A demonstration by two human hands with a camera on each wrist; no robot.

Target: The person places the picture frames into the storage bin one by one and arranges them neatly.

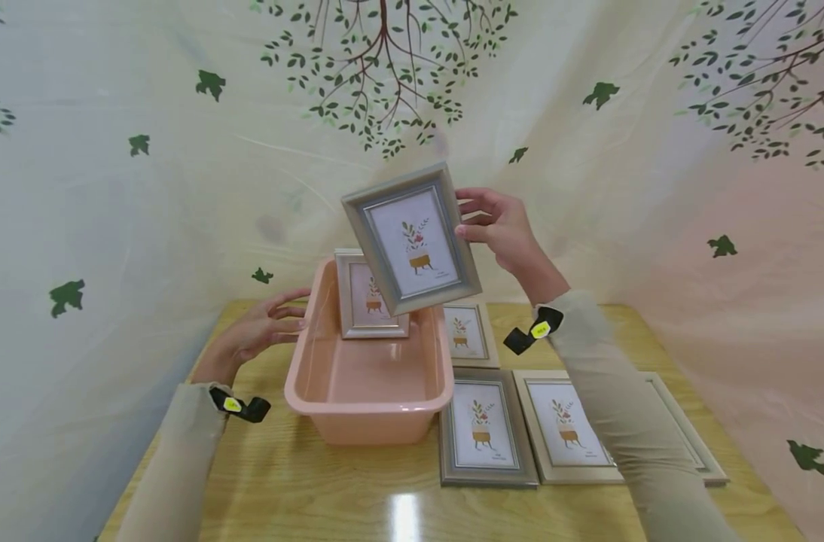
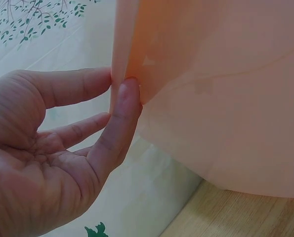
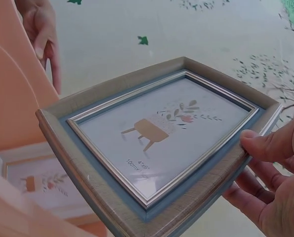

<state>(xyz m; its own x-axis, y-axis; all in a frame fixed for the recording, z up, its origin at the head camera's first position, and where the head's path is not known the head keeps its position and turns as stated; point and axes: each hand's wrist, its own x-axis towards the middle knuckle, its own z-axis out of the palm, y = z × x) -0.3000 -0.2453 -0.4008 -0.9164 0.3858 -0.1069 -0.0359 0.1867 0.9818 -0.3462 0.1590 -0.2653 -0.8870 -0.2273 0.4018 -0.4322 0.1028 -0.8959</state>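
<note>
One picture frame (image 1: 419,237) aloft: right hand (image 1: 503,226) gripping it above the pink tub (image 1: 374,427), left hand (image 1: 266,327) pinching the tub's rim (image 2: 124,34) near the tabletop's (image 1: 303,497) left edge!

- A pale backdrop (image 1: 202,196) rises behind a wood-grained table (image 1: 276,489).
- Leafy branches (image 1: 383,34) spread across the backdrop's upper reaches.
- Dark green shapes (image 1: 67,298) dot the fabric.
- Glare (image 1: 404,519) whitens the tabletop's near side.

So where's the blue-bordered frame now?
The blue-bordered frame is near the centre of the head view, held by its right edge in the right hand, raised at the far end of the pink tub, partly hiding the silver frame inside.
</note>
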